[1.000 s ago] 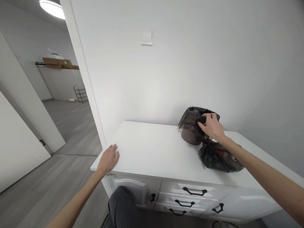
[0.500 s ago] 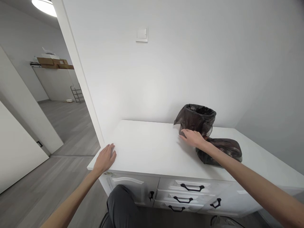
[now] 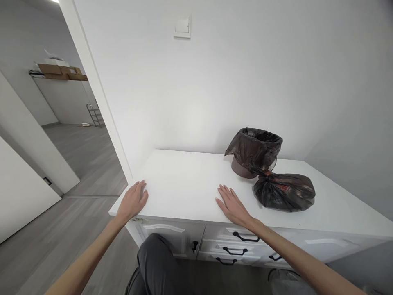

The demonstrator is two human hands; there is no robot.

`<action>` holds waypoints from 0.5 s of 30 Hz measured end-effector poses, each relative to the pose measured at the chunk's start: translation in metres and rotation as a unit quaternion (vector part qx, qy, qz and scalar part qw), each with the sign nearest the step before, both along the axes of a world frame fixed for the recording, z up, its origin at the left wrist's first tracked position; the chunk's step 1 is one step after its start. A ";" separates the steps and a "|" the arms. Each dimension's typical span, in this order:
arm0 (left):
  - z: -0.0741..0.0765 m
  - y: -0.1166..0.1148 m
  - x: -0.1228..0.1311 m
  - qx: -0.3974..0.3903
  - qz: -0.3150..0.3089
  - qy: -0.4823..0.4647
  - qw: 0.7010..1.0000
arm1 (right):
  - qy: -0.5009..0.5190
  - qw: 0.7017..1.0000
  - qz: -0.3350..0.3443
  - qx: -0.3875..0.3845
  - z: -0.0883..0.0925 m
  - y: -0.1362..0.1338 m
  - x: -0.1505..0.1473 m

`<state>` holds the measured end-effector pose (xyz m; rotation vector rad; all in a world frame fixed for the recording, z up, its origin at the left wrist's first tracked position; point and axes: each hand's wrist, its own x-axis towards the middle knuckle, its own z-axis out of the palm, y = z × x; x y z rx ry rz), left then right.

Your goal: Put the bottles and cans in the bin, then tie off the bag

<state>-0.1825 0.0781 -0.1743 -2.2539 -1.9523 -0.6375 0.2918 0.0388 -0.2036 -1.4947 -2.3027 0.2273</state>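
My left hand (image 3: 132, 200) lies flat and open on the front left corner of a white cabinet top (image 3: 184, 184). My right hand (image 3: 232, 203) rests flat and open near the front edge, fingers stretched out, holding nothing. At the back right stands a small brown bin (image 3: 245, 166) lined with a black bag (image 3: 254, 143). Beside the bin, to the right, lies a tied black rubbish bag (image 3: 284, 191), a short way right of my right hand.
The cabinet has drawers with black handles (image 3: 244, 237) along its front. A white wall with a light switch (image 3: 182, 26) is behind. On the left a doorway opens to a grey wooden floor (image 3: 76, 155), with cardboard boxes (image 3: 61, 70) on a far shelf.
My right hand has left the bin's bag liner and drawn back to lie flat near the front edge. My left hand has stayed on the corner. The view has tilted down a little.
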 end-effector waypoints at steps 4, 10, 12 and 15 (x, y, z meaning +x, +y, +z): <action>0.003 -0.001 0.004 0.002 0.010 -0.006 1.000 | -0.021 0.999 -0.015 -0.026 0.002 0.002 -0.002; 0.011 -0.008 0.009 -0.006 0.025 0.004 1.000 | -0.054 0.997 -0.036 -0.038 0.010 -0.003 -0.010; 0.009 -0.007 0.008 -0.008 0.023 0.007 1.000 | -0.058 0.997 -0.036 -0.032 0.007 -0.002 -0.010; 0.006 -0.006 0.007 -0.003 0.022 0.007 1.000 | -0.064 0.997 -0.032 -0.022 0.001 -0.001 -0.008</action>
